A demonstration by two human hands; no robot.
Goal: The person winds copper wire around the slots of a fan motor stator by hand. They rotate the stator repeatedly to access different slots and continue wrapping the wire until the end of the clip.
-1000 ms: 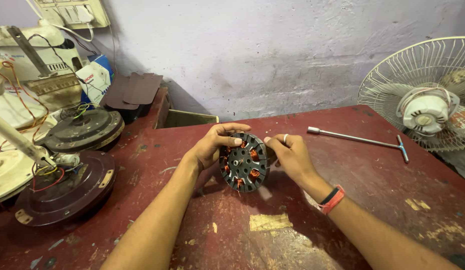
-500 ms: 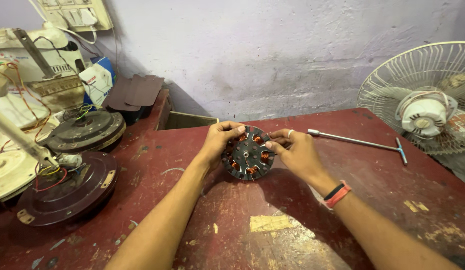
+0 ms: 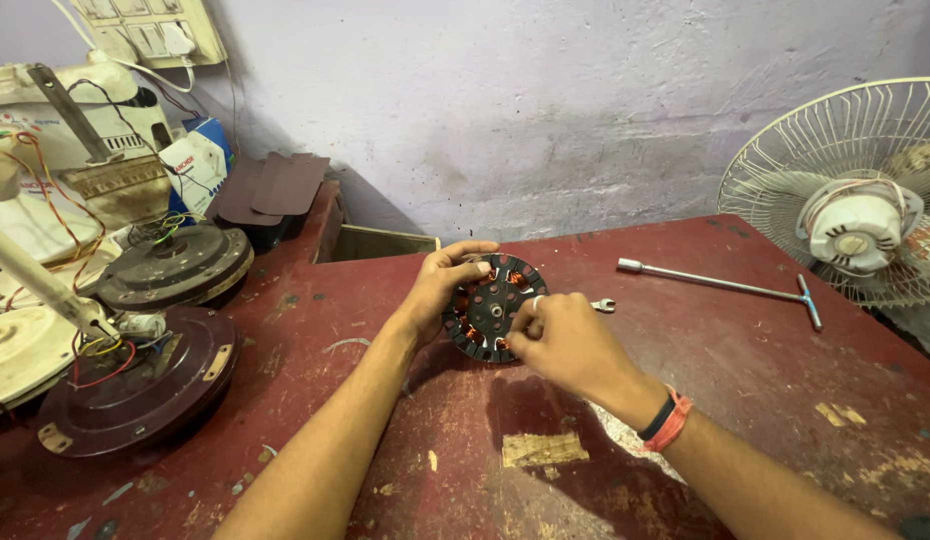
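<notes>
Two bare hands share one part: a round fan-motor stator (image 3: 492, 306), black laminated disc w/ copper windings in the slots and a hub hole in the centre. It is held tilted on edge, lower rim at or just above the red workbench (image 3: 685, 400); contact w/ the bench can't be told.

Nearest the camera, the right hand (image 3: 565, 345), wrist w/ black and orange bands, is curled closed on the stator's lower right edge, fingertips pinching at the face near the windings. What exactly they pinch is hidden. Just beyond and left of it, the left hand (image 3: 440, 290) is half closed round the upper left rim, thumb over the top edge, fingers behind the disc.

Handling, as a judgement: steel lamination stack, so stiff and fairly heavy for its size; won't flex. Outer rim and hub are the safe holds. The copper coils and their thin enamel are the fragile bit, easily nicked, so best not to press or lever on them. Rim looks dry, prob. not slippery.

Just past the right hand's knuckles lies a small spanner (image 3: 604, 305). Further right of that hand, a T-handle socket wrench (image 3: 725, 285) lies flat. Well right, a table fan (image 3: 855, 195) stands by the wall. Well left of the left hand sit two ceiling-fan motor housings (image 3: 135, 385).
</notes>
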